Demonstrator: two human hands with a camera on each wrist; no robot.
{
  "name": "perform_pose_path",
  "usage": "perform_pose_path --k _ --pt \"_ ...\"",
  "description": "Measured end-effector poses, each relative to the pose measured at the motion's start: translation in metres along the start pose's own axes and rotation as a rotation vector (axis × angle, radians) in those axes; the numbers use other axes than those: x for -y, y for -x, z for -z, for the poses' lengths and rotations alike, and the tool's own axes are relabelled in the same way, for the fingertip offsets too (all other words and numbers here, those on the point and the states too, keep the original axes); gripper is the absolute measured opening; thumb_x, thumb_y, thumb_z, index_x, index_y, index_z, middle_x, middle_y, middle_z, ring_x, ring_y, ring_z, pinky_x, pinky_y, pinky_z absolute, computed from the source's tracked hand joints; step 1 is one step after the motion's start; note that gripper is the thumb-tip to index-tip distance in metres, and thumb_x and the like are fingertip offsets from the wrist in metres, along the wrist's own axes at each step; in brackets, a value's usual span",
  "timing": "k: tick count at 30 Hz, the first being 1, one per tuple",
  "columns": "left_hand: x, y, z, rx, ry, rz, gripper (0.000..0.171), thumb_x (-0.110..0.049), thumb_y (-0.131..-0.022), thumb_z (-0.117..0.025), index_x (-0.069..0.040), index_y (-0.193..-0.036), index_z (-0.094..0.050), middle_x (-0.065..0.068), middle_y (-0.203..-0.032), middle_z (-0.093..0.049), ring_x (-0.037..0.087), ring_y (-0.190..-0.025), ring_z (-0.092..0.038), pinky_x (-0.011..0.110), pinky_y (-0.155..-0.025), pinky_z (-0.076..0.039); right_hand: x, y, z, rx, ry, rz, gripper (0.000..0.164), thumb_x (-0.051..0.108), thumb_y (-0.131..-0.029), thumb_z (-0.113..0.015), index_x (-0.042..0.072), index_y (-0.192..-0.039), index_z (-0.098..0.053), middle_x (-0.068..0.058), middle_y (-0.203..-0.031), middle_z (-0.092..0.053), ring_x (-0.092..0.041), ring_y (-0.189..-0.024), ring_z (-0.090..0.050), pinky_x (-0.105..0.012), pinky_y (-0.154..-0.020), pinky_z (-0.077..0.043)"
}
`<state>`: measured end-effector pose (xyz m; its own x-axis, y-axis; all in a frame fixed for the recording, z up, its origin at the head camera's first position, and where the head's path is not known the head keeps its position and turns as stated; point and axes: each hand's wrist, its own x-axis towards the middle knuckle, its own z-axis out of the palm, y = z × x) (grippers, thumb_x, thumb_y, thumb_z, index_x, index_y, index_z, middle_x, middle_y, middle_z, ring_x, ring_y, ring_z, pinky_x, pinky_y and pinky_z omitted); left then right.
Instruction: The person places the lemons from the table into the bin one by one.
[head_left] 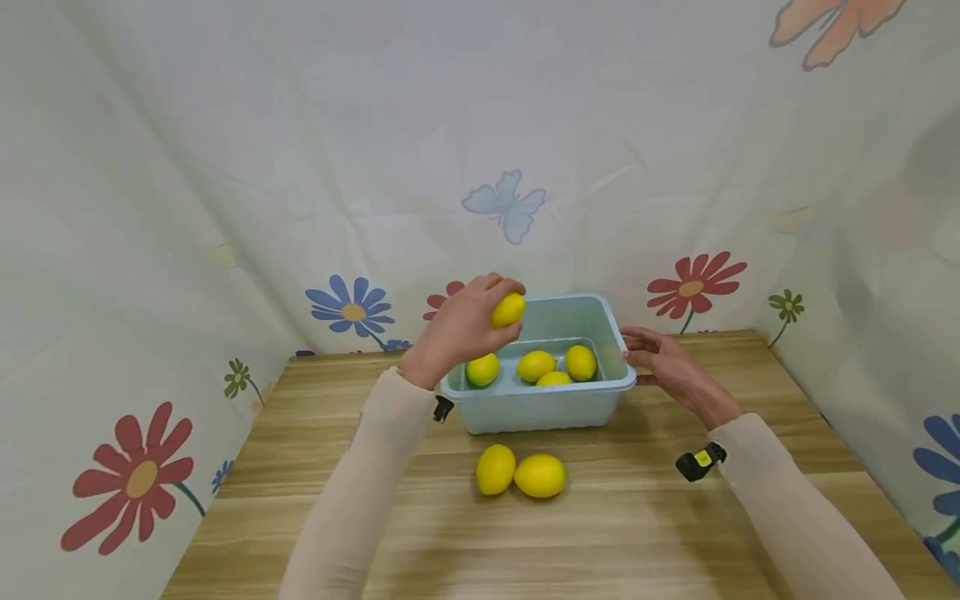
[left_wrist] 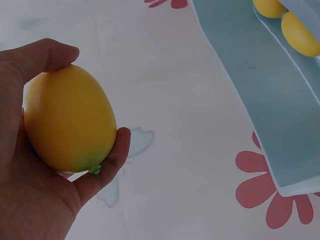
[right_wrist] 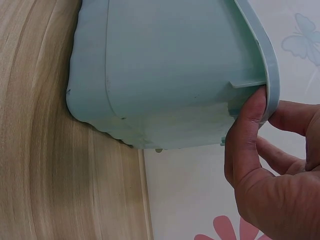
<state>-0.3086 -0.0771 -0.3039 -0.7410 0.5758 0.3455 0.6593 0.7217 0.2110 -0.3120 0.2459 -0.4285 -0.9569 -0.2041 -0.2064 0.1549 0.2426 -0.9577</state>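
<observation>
The person's left hand [head_left: 463, 327] holds a smooth yellow, egg-shaped lemon [head_left: 509, 310], fingers and thumb curled round it, raised near the left end of a pale blue-green, rectangular plastic bin [head_left: 536, 414]. In the left wrist view the lemon is clear of the bin, its long axis slanting and its green stem tip beside a fingertip; whether it is directly over the opening cannot be told. The right hand [head_left: 671, 367], at the bin's opposite end from that lemon, pinches the right rim between fingers and thumb. Four yellow lemons [head_left: 536, 366] lie low inside the bin, and two loose yellow lemons [head_left: 496, 469] lie side by side on the wood-grain tabletop [head_left: 615, 525], nearer the person.
</observation>
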Motion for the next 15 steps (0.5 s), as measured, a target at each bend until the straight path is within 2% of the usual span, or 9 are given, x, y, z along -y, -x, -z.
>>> perform_pose_path --k 9,15 --pt "0.013 -0.018 -0.008 0.037 0.007 0.065 0.038 -0.034 -0.083 -0.061 -0.023 -0.119 -0.053 -0.003 -0.11 -0.055 0.015 -0.092 -0.051 0.032 -0.083 -0.051 0.002 0.003 0.001 0.004 0.002 -0.001 0.06 0.017 -0.094 -0.052 0.019 -0.148 -0.025 -0.018 -0.145 -0.034 -0.039 -0.125 -0.042 -0.04 -0.091 -0.053" --pt "0.022 -0.027 -0.016 0.108 0.055 0.127 0.039 -0.034 -0.083 -0.061 -0.024 -0.12 -0.052 -0.003 -0.112 -0.055 0.016 -0.096 -0.05 0.033 -0.086 -0.051 0.005 0.006 0.0 0.007 0.009 0.0 0.062 0.016 -0.094 -0.052 0.019 -0.148 -0.023 -0.019 -0.145 -0.034 -0.039 -0.125 -0.042 -0.039 -0.09 -0.053"
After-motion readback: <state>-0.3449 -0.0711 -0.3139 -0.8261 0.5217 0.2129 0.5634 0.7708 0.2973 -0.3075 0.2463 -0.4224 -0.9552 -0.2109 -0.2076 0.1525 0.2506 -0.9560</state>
